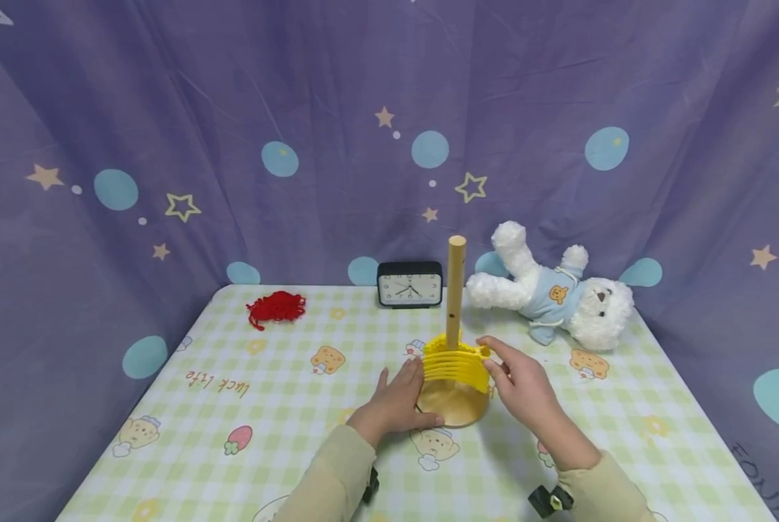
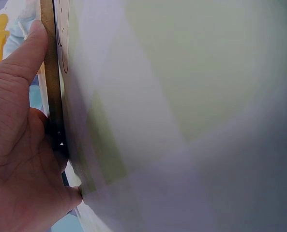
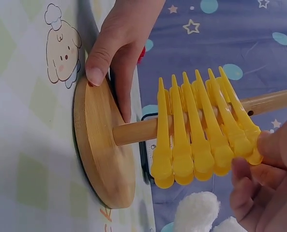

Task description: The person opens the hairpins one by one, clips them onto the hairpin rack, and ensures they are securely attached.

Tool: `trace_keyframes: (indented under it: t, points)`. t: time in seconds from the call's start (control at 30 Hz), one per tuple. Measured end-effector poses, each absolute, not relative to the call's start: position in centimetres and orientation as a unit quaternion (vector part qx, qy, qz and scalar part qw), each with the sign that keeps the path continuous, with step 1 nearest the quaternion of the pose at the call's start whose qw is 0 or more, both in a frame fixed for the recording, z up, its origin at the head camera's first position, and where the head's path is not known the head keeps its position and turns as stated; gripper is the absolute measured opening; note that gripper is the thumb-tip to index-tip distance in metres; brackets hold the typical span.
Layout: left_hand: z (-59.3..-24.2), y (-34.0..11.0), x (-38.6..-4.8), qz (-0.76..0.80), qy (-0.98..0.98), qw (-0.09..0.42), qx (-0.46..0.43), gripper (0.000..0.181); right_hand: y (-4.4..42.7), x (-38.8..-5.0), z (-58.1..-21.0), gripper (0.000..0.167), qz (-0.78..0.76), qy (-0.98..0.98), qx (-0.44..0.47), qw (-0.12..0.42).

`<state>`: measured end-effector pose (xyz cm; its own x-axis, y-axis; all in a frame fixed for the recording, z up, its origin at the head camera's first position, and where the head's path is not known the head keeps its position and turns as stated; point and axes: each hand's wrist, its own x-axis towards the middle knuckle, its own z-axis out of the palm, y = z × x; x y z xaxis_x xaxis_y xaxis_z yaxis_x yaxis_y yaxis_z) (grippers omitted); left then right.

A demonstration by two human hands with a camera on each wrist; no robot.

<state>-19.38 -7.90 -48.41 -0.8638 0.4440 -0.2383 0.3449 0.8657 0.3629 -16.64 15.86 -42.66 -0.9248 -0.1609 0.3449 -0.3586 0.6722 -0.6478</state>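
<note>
A wooden stand [image 1: 455,290] with a round base [image 3: 104,154] and an upright post stands on the table. Around the lower post sits a stack of yellow plastic pieces [image 1: 455,370]. Seen from the right wrist, these are several tapered prongs with rounded ends, side by side and apart from the base. My left hand [image 1: 397,402] grips the base's edge from the left, its thumb on the near side. In the left wrist view that thumb lies along the base rim [image 2: 50,87]. My right hand [image 1: 523,384] pinches the rounded end of the topmost yellow piece.
Behind the stand is a black alarm clock [image 1: 410,285]. A white teddy bear [image 1: 553,290] in a blue shirt lies at the back right, close to the post. Red yarn [image 1: 277,307] lies at the back left. A purple curtain [image 1: 337,109] hangs behind the checked tablecloth [image 1: 187,457].
</note>
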Motion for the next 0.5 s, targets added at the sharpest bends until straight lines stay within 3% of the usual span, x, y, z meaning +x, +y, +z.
trace_keyframes:
  t: [0.23, 0.5]
  points:
    - [-48.4, -7.9, -19.2, 0.154, 0.953, 0.16, 0.206, 0.106, 16.3, -16.2, -43.0, 0.045, 0.409, -0.894, 0.141, 0.118]
    - [-48.4, -8.0, -19.3, 0.152, 0.953, 0.158, 0.209, 0.106, 17.4, -15.9, -43.5, 0.04, 0.428, -0.887, 0.13, 0.114]
